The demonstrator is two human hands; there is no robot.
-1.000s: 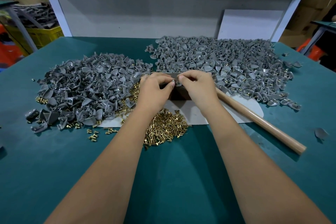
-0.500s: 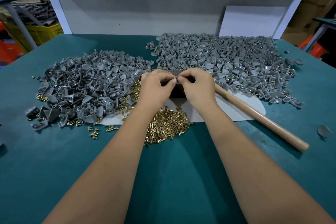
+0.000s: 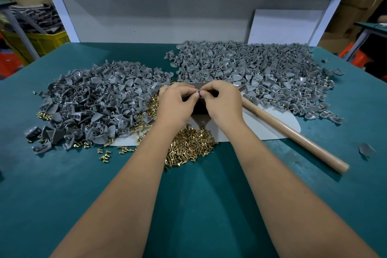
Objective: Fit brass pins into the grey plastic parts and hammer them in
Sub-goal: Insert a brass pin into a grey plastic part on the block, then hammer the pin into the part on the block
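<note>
Pinching a small grey plastic part (image 3: 197, 92) between our fingertips, we hold it over a dark block (image 3: 199, 108), just above the middle of the desk (image 3: 199, 205). Our left hand (image 3: 177, 103) and right hand (image 3: 224, 102) both curl on it, thumbs meeting. Brass pins (image 3: 188, 146) lie heaped just below our wrists. Left sits one pile of grey parts (image 3: 94, 98), right a bigger pile (image 3: 261, 75). A hammer's wooden handle (image 3: 293, 134) runs off rightward across a white sheet (image 3: 278, 119).
</note>
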